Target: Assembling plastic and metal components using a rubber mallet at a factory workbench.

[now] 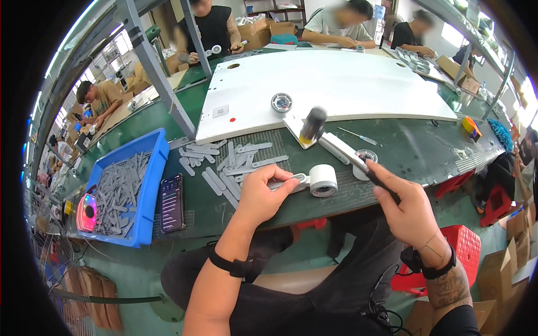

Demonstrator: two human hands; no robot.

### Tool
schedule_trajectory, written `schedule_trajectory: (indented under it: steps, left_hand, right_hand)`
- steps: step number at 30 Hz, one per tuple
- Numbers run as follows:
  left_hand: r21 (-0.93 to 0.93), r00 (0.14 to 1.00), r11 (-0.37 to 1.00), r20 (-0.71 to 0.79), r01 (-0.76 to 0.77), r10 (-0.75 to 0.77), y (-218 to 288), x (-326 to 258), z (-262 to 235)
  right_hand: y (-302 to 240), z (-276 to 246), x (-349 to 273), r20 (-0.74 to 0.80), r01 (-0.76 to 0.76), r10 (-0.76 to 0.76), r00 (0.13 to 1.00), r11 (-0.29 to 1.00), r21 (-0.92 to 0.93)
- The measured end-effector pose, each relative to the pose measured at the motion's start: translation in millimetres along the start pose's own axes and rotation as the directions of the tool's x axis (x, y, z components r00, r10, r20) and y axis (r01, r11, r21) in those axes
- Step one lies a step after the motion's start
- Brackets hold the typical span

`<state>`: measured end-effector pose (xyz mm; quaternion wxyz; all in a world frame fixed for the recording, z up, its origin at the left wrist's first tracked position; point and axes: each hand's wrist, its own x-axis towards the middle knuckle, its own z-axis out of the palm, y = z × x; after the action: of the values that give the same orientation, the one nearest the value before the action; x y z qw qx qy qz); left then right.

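My left hand [263, 193] pinches the slim grey handle of a white fixture with a short round barrel [323, 180], holding it just above the table's near edge. In my right hand [406, 210] is a hammer [339, 150], gripped by its dark handle end. The hammer's dark head [312, 124] is raised up and away from the barrel and is a little blurred. Loose grey plastic strips [246, 155] lie beyond my left hand. A round white part with an open centre [365, 162] sits partly behind the hammer shaft.
A blue bin [147, 210] full of grey strips and a phone [172, 203] are at left. Behind lies a large white board [330, 78] with another round part [281, 102] on it. A screwdriver [358, 136] and orange-yellow tape [471, 129] lie right. Several people work beyond.
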<state>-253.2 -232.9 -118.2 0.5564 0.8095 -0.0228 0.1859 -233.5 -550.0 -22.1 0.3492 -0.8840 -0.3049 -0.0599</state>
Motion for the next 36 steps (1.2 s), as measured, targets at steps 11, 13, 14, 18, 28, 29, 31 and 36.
schedule_trajectory:
  steps: [11,13,14,18,28,29,31,36]
  left_hand:
    - [0.226,0.985,0.965,-0.074,-0.134,0.154,15,-7,-30]
    - [0.518,0.965,0.816,0.092,-0.256,0.245,11,-12,-47]
    - [0.529,0.974,0.817,0.139,-0.227,0.181,3,-14,-50]
    - [0.457,0.987,0.876,0.094,-0.156,0.127,-5,-16,-49]
    - [0.402,0.997,0.915,0.080,-0.034,0.002,-7,-17,-49]
    - [0.393,0.996,0.917,0.084,-0.064,0.034,-8,-15,-48]
    - [0.384,0.995,0.921,0.091,-0.064,0.031,-13,-13,-47]
    - [0.378,0.995,0.925,0.096,-0.044,0.007,-14,-15,-50]
  right_hand:
    - [-16,-5,1,-0.150,0.092,-0.081,0.985,0.994,0.066]
    - [-13,-1,-1,-0.164,0.113,-0.100,0.981,0.991,0.072]
    - [-10,3,-2,-0.057,0.126,-0.126,0.990,0.992,0.002]
    - [-10,-1,9,0.213,0.208,-0.167,0.963,0.960,-0.188]
    - [-23,-2,21,0.244,0.140,-0.102,0.965,0.979,-0.146]
    - [-23,4,19,0.245,0.139,-0.100,0.964,0.979,-0.151]
    - [-15,25,15,0.021,0.182,-0.184,0.983,0.980,0.082]
    - [-21,13,26,0.285,0.210,-0.172,0.943,0.972,-0.109]
